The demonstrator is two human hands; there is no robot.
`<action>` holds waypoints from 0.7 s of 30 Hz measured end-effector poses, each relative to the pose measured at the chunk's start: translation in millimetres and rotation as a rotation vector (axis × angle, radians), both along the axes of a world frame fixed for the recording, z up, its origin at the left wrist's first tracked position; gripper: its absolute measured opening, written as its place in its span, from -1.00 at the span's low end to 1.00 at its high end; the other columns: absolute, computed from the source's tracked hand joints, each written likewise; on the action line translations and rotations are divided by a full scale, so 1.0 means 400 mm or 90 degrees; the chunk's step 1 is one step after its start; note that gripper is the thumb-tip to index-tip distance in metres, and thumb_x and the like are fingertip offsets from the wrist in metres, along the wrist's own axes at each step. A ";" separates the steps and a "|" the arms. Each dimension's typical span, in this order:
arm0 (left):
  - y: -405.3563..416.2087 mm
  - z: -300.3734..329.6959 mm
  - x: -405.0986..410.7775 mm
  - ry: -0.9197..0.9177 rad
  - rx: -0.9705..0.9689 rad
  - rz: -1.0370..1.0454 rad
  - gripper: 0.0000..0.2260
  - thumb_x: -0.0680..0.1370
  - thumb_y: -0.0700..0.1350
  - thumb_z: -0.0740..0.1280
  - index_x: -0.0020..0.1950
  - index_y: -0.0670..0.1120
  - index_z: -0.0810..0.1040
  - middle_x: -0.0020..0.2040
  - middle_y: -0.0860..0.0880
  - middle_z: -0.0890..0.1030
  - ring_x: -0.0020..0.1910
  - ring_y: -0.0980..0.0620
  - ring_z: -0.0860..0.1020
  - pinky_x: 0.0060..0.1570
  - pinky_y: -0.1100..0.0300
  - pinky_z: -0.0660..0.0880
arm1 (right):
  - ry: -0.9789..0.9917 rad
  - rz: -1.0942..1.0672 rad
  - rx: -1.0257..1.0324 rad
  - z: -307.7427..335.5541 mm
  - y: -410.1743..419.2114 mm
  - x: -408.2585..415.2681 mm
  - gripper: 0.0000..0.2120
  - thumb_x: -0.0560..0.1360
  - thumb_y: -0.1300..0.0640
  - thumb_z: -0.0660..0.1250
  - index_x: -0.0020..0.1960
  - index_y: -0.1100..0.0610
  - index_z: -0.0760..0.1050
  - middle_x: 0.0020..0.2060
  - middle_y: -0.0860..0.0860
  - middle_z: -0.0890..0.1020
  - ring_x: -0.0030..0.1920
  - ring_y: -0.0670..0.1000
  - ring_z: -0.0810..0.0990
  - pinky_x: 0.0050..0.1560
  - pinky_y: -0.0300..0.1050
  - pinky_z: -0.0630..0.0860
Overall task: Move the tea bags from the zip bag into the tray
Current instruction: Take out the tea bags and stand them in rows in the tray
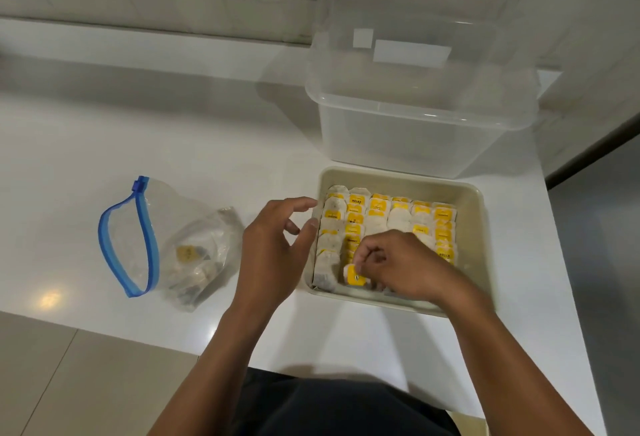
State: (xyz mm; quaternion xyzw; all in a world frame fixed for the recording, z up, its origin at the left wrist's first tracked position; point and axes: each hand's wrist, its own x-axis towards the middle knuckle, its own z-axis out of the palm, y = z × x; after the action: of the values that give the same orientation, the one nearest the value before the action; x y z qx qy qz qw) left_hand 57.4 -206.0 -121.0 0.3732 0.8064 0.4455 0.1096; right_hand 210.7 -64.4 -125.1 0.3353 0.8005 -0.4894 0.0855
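Tea bags (388,220) fill the tray (474,227) in rows. Right hand (398,262) pinches 1 yellow-tagged bag (354,276) at the tray's near edge. Left hand (273,248) hovers loosely open beside the tray. Zip bag (166,241) lies open left, few bags inside. Clear tub (415,116) stands behind.

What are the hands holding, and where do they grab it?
The right hand pinches a tea bag by its top edge. The left hand holds nothing.

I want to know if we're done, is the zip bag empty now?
No, the zip bag lies open on the counter with a few tea bags visible inside it.
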 end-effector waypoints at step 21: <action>-0.017 -0.019 -0.003 -0.012 -0.032 -0.012 -0.80 0.54 -0.10 0.43 0.14 0.13 0.63 0.05 0.18 0.56 -0.11 0.15 0.57 -0.23 0.46 0.38 | -0.043 -0.002 0.228 -0.082 -0.044 -0.039 -0.90 0.46 0.06 0.40 -0.23 -0.07 0.56 -0.26 -0.12 0.66 -0.16 -0.05 0.62 -0.14 -0.09 0.57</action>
State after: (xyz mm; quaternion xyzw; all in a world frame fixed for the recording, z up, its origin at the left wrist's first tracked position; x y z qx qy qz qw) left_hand 56.1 -212.7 -128.8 0.3739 0.8125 0.4278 0.1305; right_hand 195.2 -82.1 -157.9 0.3628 0.8708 -0.3278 0.0508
